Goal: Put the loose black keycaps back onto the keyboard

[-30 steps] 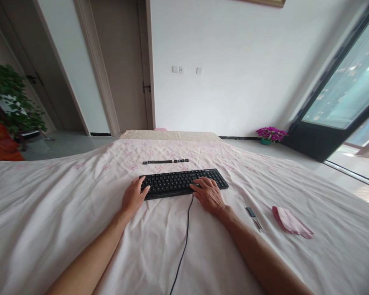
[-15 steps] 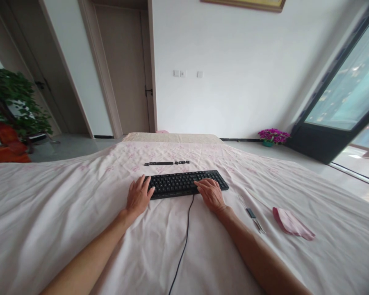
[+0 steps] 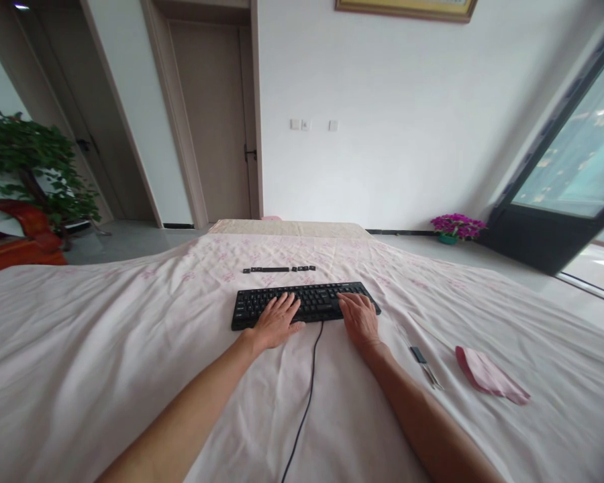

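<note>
A black keyboard (image 3: 249,305) lies on the light, flower-patterned cloth (image 3: 181,416) in front of me. Across its lower middle rests my left hand (image 3: 278,323), open, fingers stretched over the keys and thumb near the front edge. My right hand (image 3: 361,322) is also open, its fingers lying over the keyboard's right part and hiding keys there. Beyond the keyboard, loose black keycaps form a row, with a long space bar (image 3: 276,270) among them. The keyboard's black cable (image 3: 309,396) runs toward me between my forearms.
To the right lie a small tool with a dark handle and metal prongs (image 3: 425,367) and a folded pink cloth (image 3: 490,376). Purple flowers (image 3: 458,227) stand on the floor by the wall. A leafy plant (image 3: 35,161) and a reddish wooden chair (image 3: 25,235) are at left.
My left hand has moved right, from the keyboard's left end to its lower middle, uncovering the left keys. My right hand stays on the right part. The view has shifted slightly.
</note>
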A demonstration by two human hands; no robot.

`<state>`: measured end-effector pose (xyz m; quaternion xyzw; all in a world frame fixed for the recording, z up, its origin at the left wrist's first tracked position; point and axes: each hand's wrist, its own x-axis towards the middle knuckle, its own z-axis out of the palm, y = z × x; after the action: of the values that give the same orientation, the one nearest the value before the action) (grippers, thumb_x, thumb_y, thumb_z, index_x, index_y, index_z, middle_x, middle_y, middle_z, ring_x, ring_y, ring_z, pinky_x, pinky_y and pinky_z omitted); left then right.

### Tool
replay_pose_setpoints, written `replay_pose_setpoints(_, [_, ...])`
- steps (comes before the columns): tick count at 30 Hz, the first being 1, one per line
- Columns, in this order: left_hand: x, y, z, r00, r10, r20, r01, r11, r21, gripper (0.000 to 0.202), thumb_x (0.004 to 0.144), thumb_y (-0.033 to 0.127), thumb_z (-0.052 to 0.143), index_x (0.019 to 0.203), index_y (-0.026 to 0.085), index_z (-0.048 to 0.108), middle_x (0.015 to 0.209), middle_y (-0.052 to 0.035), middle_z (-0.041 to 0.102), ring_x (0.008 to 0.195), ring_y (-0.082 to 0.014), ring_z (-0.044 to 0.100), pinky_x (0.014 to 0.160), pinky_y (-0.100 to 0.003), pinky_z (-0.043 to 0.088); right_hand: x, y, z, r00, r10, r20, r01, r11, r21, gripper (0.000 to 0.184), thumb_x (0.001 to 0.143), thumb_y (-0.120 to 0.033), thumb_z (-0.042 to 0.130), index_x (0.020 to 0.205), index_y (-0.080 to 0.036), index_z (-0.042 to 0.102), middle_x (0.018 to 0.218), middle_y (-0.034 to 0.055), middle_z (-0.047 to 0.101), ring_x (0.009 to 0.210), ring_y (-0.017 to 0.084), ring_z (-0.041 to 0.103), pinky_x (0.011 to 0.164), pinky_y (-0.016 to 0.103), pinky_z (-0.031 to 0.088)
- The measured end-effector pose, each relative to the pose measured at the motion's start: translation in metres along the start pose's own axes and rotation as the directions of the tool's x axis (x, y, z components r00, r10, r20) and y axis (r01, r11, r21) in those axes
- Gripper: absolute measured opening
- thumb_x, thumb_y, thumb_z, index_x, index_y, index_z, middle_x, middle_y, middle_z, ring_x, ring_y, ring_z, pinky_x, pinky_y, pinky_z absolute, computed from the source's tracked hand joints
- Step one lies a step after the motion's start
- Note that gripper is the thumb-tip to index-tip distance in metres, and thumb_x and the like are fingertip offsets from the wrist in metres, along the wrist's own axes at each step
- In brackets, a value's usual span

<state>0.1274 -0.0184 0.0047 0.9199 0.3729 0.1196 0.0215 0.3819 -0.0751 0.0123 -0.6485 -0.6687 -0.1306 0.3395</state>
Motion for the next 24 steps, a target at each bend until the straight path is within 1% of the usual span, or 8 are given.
replay_pose_setpoints(5, [-0.016, -0.017, -0.007, 0.991, -0.084, -0.1, 0.087, 0.996, 0.024, 0.068, 0.09, 0.058, 0.027, 0.145, 0.018, 0.027, 0.152, -0.0113, 0.025, 0.141, -0.0276, 0.017, 0.113, -0.046, 0.014, 0.0, 0.003, 0.004, 1.0, 0.003, 0.002, -0.003, 1.0, -0.02, 0.036, 0.095, -0.035, 0.035, 0.111, -0.026, 0.066, 0.111, 0.0044, 0.064, 0.104, 0.023, 0.049, 0.089, 0.037, 0.036])
replay_pose_setpoints(7, [-0.022, -0.023, -0.01, 0.995, -0.077, -0.055, 0.079, 0.997, 0.025, 0.069, 0.089, 0.059, 0.029, 0.145, 0.019, 0.026, 0.152, -0.0108, 0.024, 0.141, -0.0275, 0.018, 0.113, -0.045, 0.014, 0.0, 0.004, 0.005, 1.0, -0.005, 0.002, 0.005, 1.0, -0.025, 0.035, 0.095, -0.036, 0.037, 0.111, -0.026, 0.066, 0.111, 0.0044, 0.064, 0.104, 0.022, 0.049, 0.09, 0.037, 0.036])
replay_pose_setpoints(10, [-0.03, -0.036, -0.018, 0.998, -0.051, 0.043, 0.051, 0.999, -0.014, 0.066, 0.091, 0.058, 0.02, 0.144, 0.019, 0.029, 0.152, -0.0094, 0.025, 0.14, -0.0244, 0.02, 0.112, -0.042, 0.019, 0.001, 0.005, 0.008, 1.0, -0.006, -0.002, 0.006, 0.999, -0.032, 0.034, 0.094, -0.036, 0.039, 0.112, -0.026, 0.066, 0.112, 0.0038, 0.064, 0.104, 0.022, 0.049, 0.091, 0.037, 0.035])
replay_pose_setpoints(13, [-0.041, -0.052, -0.022, 0.992, -0.124, -0.029, 0.125, 0.992, 0.013, 0.068, 0.091, 0.058, 0.02, 0.145, 0.016, 0.025, 0.153, -0.011, 0.02, 0.142, -0.026, 0.014, 0.113, -0.045, 0.016, 0.001, 0.007, 0.01, 1.0, 0.021, -0.008, -0.022, 0.999, -0.035, 0.035, 0.093, -0.036, 0.039, 0.114, -0.026, 0.065, 0.114, 0.0033, 0.063, 0.104, 0.022, 0.049, 0.091, 0.036, 0.036])
replay_pose_setpoints(18, [-0.056, -0.075, -0.019, 0.995, -0.098, -0.002, 0.098, 0.994, -0.047, 0.064, 0.092, 0.056, 0.023, 0.145, 0.02, 0.026, 0.152, -0.009, 0.023, 0.141, -0.0245, 0.016, 0.112, -0.043, 0.017, 0.003, 0.015, 0.014, 0.995, 0.087, -0.051, -0.088, 0.996, -0.033, 0.038, 0.093, -0.036, 0.035, 0.117, -0.025, 0.063, 0.116, 0.004, 0.061, 0.103, 0.022, 0.049, 0.091, 0.035, 0.035])
replay_pose_setpoints(20, [-0.061, -0.081, -0.018, 0.983, -0.17, -0.074, 0.163, 0.982, -0.093, 0.061, 0.094, 0.051, 0.021, 0.144, 0.018, 0.026, 0.152, -0.0098, 0.025, 0.141, -0.0226, 0.018, 0.112, -0.041, 0.02, 0.004, 0.02, 0.014, 0.989, 0.118, -0.089, -0.123, 0.991, -0.051, 0.039, 0.093, -0.035, 0.034, 0.12, -0.024, 0.061, 0.118, 0.0047, 0.06, 0.103, 0.022, 0.049, 0.093, 0.035, 0.034])
replay_pose_setpoints(22, [-0.068, -0.086, -0.017, 0.947, -0.272, -0.17, 0.253, 0.959, -0.128, 0.06, 0.095, 0.048, 0.02, 0.144, 0.015, 0.024, 0.152, -0.0111, 0.024, 0.141, -0.0214, 0.019, 0.112, -0.039, 0.022, 0.005, 0.026, 0.014, 0.979, 0.161, -0.127, -0.172, 0.982, -0.08, 0.041, 0.093, -0.035, 0.033, 0.123, -0.023, 0.058, 0.12, 0.0053, 0.058, 0.104, 0.022, 0.048, 0.094, 0.035, 0.033])
replay_pose_setpoints(24, [-0.077, -0.089, -0.015, 0.943, -0.28, -0.181, 0.258, 0.957, -0.135, 0.06, 0.095, 0.048, 0.022, 0.145, 0.015, 0.022, 0.153, -0.011, 0.022, 0.141, -0.0203, 0.02, 0.111, -0.036, 0.024, 0.006, 0.034, 0.014, 0.963, 0.223, -0.151, -0.241, 0.964, -0.113, 0.042, 0.093, -0.035, 0.033, 0.126, -0.022, 0.055, 0.123, 0.0056, 0.056, 0.106, 0.023, 0.047, 0.095, 0.036, 0.032])
